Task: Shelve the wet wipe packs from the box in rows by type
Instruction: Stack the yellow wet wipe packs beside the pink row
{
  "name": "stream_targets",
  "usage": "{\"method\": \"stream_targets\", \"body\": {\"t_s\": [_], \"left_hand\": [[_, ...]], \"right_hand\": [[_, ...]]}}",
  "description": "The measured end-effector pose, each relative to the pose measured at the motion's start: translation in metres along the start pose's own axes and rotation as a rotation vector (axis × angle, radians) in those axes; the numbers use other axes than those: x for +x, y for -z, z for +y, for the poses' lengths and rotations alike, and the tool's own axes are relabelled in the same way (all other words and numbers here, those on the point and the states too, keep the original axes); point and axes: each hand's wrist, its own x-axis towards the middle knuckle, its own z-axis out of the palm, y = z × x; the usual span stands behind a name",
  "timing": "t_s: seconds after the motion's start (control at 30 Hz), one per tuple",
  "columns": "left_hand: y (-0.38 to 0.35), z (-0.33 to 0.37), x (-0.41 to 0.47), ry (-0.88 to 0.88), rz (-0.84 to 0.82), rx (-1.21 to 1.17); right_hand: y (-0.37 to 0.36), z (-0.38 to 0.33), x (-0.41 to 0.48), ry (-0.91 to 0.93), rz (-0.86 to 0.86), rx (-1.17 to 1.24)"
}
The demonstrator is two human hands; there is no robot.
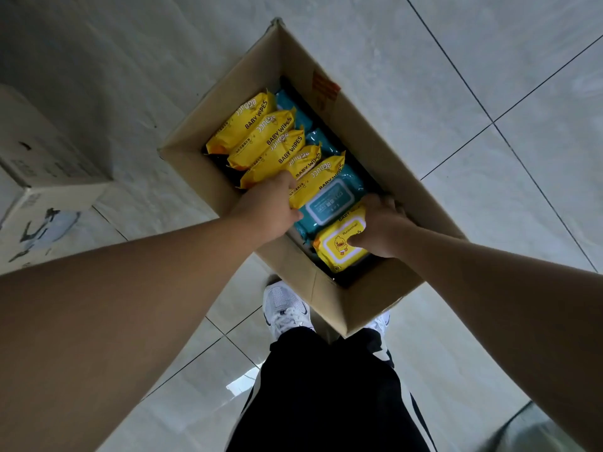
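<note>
**Cardboard box** (329, 305): open-topped, on the tiled floor (489, 76). The person stands at its near corner, with white shoes (287, 308) just beside it.

**Left side of the box:** a row of yellow packs (261, 132) printed BABY WIPES. They stand on edge and lean on one another, probably packed that way to save room.

**Right side of the box and beneath the row:** teal packs (321, 141) lying flat. One white-lidded teal pack (329, 200) faces up in the near half.

**Near corner of the box:** duck-lid pack (339, 249), yellow, lying flat with its lid up.

**Left hand** (270, 207): inside the box at the near end of the row. Its fingers curl round the nearest standing pack (313, 187), with the fingertips hidden under it.

**Right hand** (381, 230): reaches in beside the box's right wall. The thumb presses on the duck-lid pack's lid and the fingers wrap its outer edge, a grip suited to lifting.

**Judgement:** both hands take yellow, apparently so that one type goes up together. All the packs seen lie within the box. No shelf is in view, so no pack can be seen shelved.

**Outside the box, to its left:** a second carton (49, 151).
</note>
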Motion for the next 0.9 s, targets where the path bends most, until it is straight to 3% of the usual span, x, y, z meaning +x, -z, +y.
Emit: {"method": "stream_targets", "body": {"t_s": [0.07, 0.17, 0.3, 0.53, 0.67, 0.9], "left_hand": [[-0.007, -0.003, 0.002, -0.062, 0.061, 0.083], [-0.019, -0.002, 0.002, -0.142, 0.115, 0.416], [-0.032, 0.007, 0.008, -0.055, 0.188, 0.553], [-0.031, 0.002, 0.015, -0.03, 0.209, 0.11], [-0.017, 0.008, -0.003, -0.078, 0.184, -0.165], [0.032, 0.017, -0.049, 0.112, 0.249, -0.482]], "right_hand": [[-0.008, 0.001, 0.01, -0.045, -0.036, 0.031], [-0.019, 0.005, 0.02, -0.088, 0.01, 0.027], [-0.027, 0.008, 0.024, -0.127, 0.105, 0.052], [-0.029, 0.007, 0.015, 0.024, -0.067, 0.058], [-0.034, -0.004, -0.008, 0.09, -0.017, 0.054], [0.0, -0.002, -0.061, 0.119, 0.067, 0.166]]}}
